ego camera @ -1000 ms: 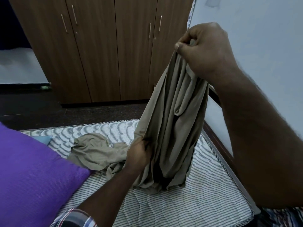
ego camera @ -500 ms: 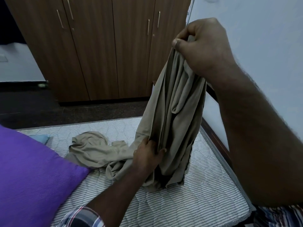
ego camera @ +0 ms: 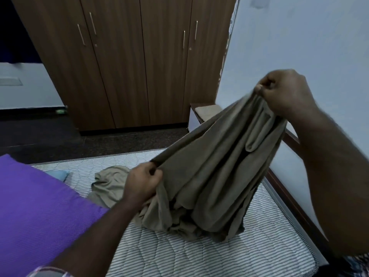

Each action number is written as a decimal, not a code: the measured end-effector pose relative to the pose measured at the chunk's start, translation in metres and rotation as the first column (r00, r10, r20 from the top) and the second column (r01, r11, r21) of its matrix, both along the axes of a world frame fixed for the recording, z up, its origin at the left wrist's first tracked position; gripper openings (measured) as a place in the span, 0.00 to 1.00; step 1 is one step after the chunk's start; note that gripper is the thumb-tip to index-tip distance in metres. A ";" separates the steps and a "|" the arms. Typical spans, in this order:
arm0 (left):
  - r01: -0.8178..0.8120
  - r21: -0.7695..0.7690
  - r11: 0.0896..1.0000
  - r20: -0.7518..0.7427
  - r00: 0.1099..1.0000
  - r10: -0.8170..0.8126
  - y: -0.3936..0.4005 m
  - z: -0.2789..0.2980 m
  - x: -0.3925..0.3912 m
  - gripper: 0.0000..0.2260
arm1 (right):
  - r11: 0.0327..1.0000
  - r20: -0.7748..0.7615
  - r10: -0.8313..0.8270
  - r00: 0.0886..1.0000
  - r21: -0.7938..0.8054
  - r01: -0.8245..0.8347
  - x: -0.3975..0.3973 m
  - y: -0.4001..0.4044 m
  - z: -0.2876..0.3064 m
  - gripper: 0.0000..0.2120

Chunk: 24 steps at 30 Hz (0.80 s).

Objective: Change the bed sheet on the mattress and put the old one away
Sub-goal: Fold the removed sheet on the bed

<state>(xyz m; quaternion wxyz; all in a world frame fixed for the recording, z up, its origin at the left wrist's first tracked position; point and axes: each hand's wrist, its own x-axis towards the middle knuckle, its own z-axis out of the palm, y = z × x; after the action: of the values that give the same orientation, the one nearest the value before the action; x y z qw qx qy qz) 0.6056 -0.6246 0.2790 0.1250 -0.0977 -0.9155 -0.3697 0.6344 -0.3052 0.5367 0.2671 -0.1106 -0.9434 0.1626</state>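
- My right hand (ego camera: 285,92) has come down lower and still pinches the top of the tan sheet (ego camera: 209,172).
- My left hand (ego camera: 142,183) now grips a fold and has pulled it out sideways.
- The sheet is spreading wider, bottom resting on the bare striped mattress (ego camera: 249,254).
- I think I am finding its edges.

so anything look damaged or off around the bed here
Yes: the wall edge beside the wardrobe looks chipped and flaking. The mattress lies bare, with the olive sheet bunched in both hands, as the task expects.
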 end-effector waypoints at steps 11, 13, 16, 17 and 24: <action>-0.012 -0.180 0.984 0.022 1.000 0.016 -0.036 0.014 -0.035 0.04 | 0.992 -0.005 -0.051 0.999 -0.120 0.051 0.000 0.023 -0.037 0.06; -0.101 -0.068 0.993 0.038 0.994 0.104 -0.040 0.024 -0.042 0.05 | 0.991 0.032 -0.055 0.998 -0.123 0.058 0.003 0.025 -0.043 0.07; -0.157 0.174 0.972 -0.160 0.969 0.185 -0.045 0.071 -0.050 0.08 | 0.984 -0.075 -0.098 0.992 -0.156 0.085 0.007 0.034 -0.037 0.08; -0.148 0.205 0.967 -0.225 0.955 0.194 -0.048 0.081 -0.051 0.07 | 0.982 -0.107 -0.114 0.988 -0.165 0.096 0.007 0.037 -0.033 0.08; -0.050 0.110 0.993 0.070 0.997 0.042 -0.045 0.065 -0.052 0.08 | 0.983 -0.001 -0.112 0.994 -0.147 0.110 0.003 0.042 -0.049 0.07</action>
<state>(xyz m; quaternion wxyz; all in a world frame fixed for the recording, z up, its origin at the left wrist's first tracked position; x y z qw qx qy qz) 0.5531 -0.6692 0.3441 0.1078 -0.0570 -0.8990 -0.4205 0.6372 -0.2632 0.4879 0.2711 -0.1816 -0.9201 0.2167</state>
